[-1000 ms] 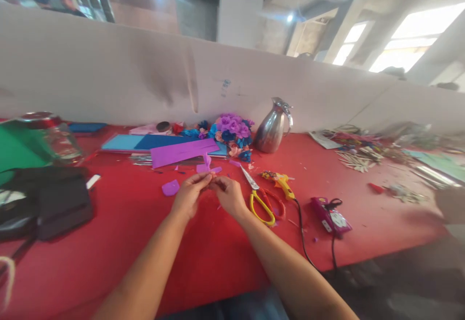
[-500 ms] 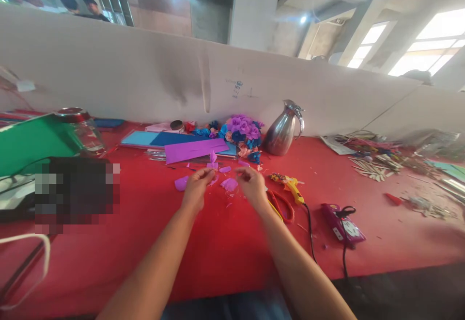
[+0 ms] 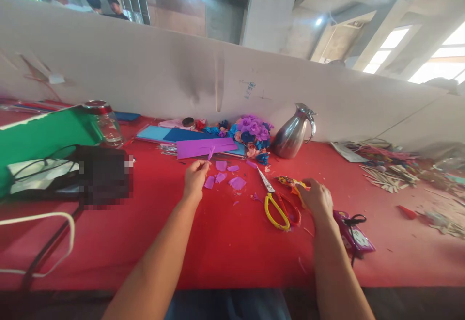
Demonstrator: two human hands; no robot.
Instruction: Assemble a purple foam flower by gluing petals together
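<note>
My left hand (image 3: 196, 179) pinches a small purple paper flower piece (image 3: 210, 152), its strip sticking up above the fingertips. On the right, my right hand (image 3: 317, 198) is closed over the yellow hot glue gun (image 3: 290, 181), whose handle is largely hidden under the fingers. Between the hands lie loose purple paper petals (image 3: 237, 183). A pair of scissors (image 3: 271, 191) with yellow and red handles rests beside the glue gun, blades pointing away from me.
Behind the petals lies a purple paper sheet (image 3: 189, 149) and a bunch of paper flowers (image 3: 254, 131). A steel jug (image 3: 290, 133) stands near the white partition. A purple power strip (image 3: 358, 240) sits right of my forearm. At left are a glass jar (image 3: 109, 128) and a green board (image 3: 47, 140).
My right hand has moved right, from near the petals onto the glue gun, uncovering the scissors. My left hand keeps its pinch on the purple piece. The view has shifted slightly.
</note>
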